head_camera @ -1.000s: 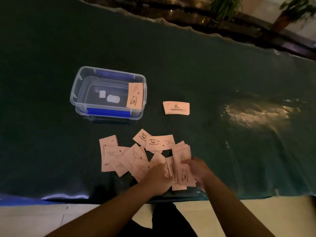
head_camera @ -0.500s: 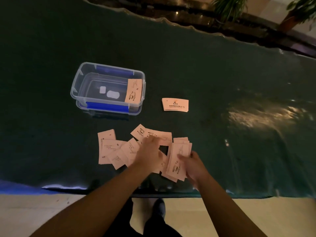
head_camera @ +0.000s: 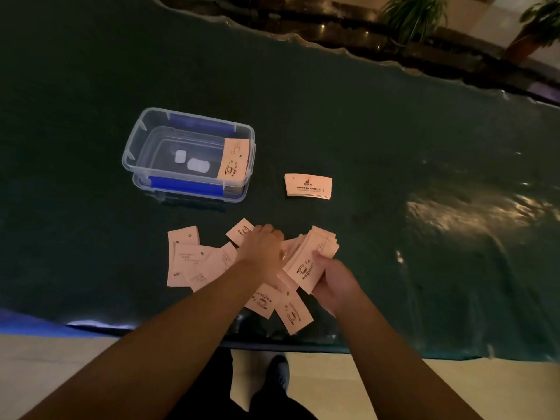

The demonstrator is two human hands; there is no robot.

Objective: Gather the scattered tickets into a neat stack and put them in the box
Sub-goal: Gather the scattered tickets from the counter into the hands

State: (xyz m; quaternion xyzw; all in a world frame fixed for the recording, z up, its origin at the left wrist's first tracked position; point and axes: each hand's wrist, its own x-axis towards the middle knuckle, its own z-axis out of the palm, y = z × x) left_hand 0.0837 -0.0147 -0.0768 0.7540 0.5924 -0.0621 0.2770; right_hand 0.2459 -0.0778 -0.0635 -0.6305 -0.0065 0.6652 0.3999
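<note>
Your tickets are pale pink slips printed with a coffee-cup mark, most of them fanned loosely over the dark green table cover (head_camera: 394, 131) near its front edge. Your right hand (head_camera: 336, 280) pinches a gathered bundle (head_camera: 312, 262), thumb on top, tilted up off the cloth. Your left hand (head_camera: 263, 248) lies knuckles-up on the scattered tickets (head_camera: 194, 262); in this dim light its fingertips are hidden, so I cannot tell whether they grip one. A small neat stack (head_camera: 308, 185) sits apart, right of the clear box (head_camera: 136, 147), where one ticket (head_camera: 234, 159) leans against the right wall. Open cloth lies right of the pile and behind the box.
</note>
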